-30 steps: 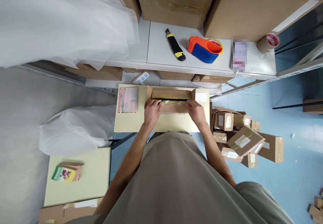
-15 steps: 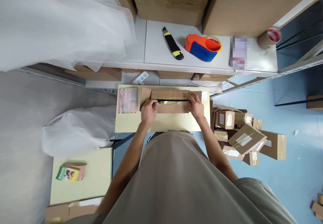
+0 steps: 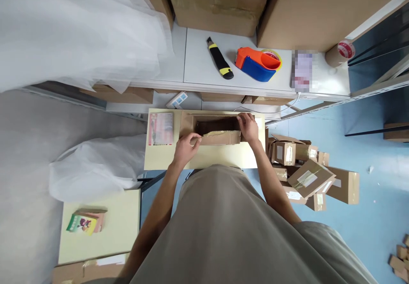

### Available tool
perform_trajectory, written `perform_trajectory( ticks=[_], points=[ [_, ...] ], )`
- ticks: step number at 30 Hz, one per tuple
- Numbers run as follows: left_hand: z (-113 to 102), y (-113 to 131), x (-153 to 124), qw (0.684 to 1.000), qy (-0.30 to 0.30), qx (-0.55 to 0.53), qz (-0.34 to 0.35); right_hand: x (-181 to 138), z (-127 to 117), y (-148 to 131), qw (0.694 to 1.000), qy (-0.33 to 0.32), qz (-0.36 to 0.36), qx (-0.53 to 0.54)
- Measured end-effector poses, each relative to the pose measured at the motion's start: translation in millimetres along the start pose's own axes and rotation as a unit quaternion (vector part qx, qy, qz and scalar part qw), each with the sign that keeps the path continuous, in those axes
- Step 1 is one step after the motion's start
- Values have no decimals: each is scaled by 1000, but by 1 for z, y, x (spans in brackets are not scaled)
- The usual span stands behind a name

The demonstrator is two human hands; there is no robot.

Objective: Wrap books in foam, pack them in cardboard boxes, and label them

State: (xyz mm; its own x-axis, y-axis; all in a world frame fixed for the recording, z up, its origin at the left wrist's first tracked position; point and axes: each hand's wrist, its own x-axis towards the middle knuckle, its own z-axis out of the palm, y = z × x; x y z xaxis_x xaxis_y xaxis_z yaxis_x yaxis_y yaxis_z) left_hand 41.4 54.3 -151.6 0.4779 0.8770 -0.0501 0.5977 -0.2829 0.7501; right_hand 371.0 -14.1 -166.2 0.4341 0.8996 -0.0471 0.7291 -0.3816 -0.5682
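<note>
A long cardboard box (image 3: 220,138) lies on a pale yellow table, its top open and its dark inside showing. Torn clear tape runs along the near flap. With closed fingers, my left hand (image 3: 186,149) grips the left end of that flap. At the box's right end, my right hand (image 3: 249,128) has its fingertips curled over the upper edge. A pinkish printed packet (image 3: 161,128) lies on the table left of the box.
On the grey shelf beyond are a black-and-yellow utility knife (image 3: 220,59), an orange-and-blue tape dispenser (image 3: 257,64) and a tape roll (image 3: 340,53). Small cartons (image 3: 309,177) are heaped at right. White plastic sheeting (image 3: 99,164) hangs at left, above a side table (image 3: 121,215).
The box's long top flaps have opened outward, uncovering its inside. My left hand has moved slightly toward my body with the near flap; my right hand has shifted slightly up.
</note>
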Motion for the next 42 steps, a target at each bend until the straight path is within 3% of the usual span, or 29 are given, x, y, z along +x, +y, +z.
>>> perform_trajectory(
  ticks=[7,17,20,26,33,38,42],
  points=[
    [-19,5,-24,993,-70,8,90,12,4,1,1000,7,21,15],
    [-15,3,-37,982,-180,-36,38,53,26,14,991,16,128,25],
    [-10,-4,-33,988,-150,-34,24,55,30,13,991,25,133,24],
    [6,-26,-24,998,-27,63,14,45,33,2,992,-39,95,-72],
    [34,-32,-31,992,-29,120,4,27,38,19,996,-60,-8,-70],
    [54,-31,-32,991,25,131,-17,29,44,28,994,-87,-28,-67],
    [56,-29,-27,990,30,132,-34,31,47,29,994,-81,-41,-57]
  ],
)
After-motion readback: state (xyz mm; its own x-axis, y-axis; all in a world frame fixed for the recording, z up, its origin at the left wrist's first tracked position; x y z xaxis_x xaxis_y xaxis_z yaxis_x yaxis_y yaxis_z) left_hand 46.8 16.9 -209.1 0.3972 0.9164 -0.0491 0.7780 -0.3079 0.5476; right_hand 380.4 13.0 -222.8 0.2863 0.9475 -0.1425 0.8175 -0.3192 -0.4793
